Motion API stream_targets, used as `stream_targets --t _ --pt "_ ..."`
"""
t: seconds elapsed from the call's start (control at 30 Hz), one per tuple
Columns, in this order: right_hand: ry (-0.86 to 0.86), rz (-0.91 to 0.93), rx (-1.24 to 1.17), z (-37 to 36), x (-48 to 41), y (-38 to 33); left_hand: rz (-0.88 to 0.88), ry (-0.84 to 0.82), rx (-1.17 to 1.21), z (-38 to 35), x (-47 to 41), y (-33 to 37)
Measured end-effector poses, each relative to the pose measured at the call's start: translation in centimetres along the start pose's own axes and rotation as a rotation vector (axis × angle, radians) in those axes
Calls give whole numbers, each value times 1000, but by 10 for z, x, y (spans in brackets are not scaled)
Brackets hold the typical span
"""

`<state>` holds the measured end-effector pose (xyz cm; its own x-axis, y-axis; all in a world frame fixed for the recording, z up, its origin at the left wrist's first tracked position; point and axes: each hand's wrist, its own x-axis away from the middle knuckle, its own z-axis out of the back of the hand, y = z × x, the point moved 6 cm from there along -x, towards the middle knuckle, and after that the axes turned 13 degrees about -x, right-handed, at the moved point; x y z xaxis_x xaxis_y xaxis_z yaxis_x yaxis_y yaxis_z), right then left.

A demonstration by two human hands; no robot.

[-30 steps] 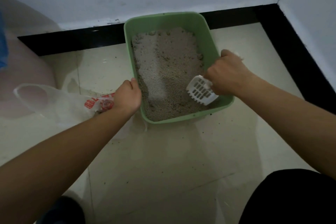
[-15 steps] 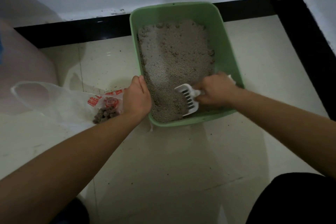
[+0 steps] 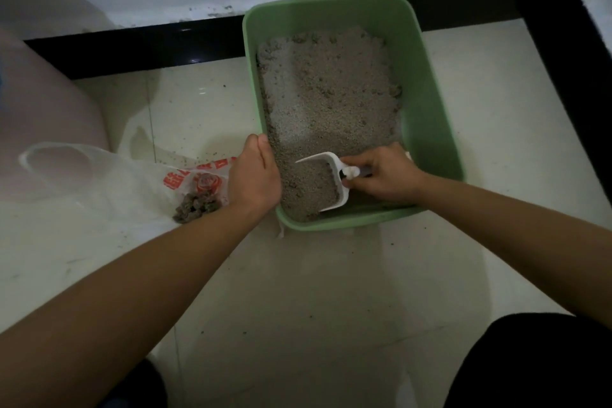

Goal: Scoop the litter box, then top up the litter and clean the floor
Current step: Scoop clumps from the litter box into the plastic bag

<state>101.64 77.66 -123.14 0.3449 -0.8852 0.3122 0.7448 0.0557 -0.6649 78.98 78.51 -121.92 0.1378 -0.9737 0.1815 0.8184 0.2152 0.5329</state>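
In the corner of the room, against the black skirting strip [image 3: 132,46], stands the green rectangular plastic litter box [image 3: 427,116], with grey grainy litter [image 3: 324,93] spread over its bottom. The right hand [image 3: 384,175] is closed around the handle of the white slotted plastic scoop [image 3: 333,163], whose blade lies in the litter at the near end of the litter box and is full of grains. The left hand [image 3: 255,172] grips the near left wall of the box, thumb along the rim, and steadies it.

I judge that the scooping step is in hand; topping up and floor cleaning are not begun. The next move probably calls for lifting the scoop level, shaking it gently so the loose grains fall through the slots, then carrying what remains to the left.

There, just beside the left hand, a thin clear plastic bag with red print [image 3: 109,175] lies on the cream tiled floor [image 3: 331,291], with a small heap of dark clumps [image 3: 197,205] at its edge. The left hand and forearm stand between the scoop and the bag, so the scoop must pass over them. Small dark grains are scattered on the tiles near the bag and the box.
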Motion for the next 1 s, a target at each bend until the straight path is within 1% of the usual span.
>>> stream_targets --t 0.17,0.27,0.3,0.4,0.43,0.67,0.8,0.93,1.0 --pt "-56 -108 -151 -4 3 9 -22 -4 17 0 -1 -1" --pt "-126 -148 -331 -4 7 14 -26 -8 15 0 -2 -1" --pt "-132 -155 -342 -3 8 14 -28 -7 15 -1 -2 -1" --pt "-123 -136 -216 -2 5 12 -38 5 26 0 -2 -1" --pt "-113 -134 -207 -1 4 11 -42 9 32 -1 -2 -1" --pt "-111 -165 -347 -3 7 18 -47 24 38 -1 -3 -2" --pt "-98 -184 -552 -3 11 18 -44 26 32 -1 -3 -2" --pt "-54 -188 -604 14 17 15 -39 19 33 0 -2 -1" --pt "-34 -196 -567 22 20 18 -33 26 29 0 -1 -1"
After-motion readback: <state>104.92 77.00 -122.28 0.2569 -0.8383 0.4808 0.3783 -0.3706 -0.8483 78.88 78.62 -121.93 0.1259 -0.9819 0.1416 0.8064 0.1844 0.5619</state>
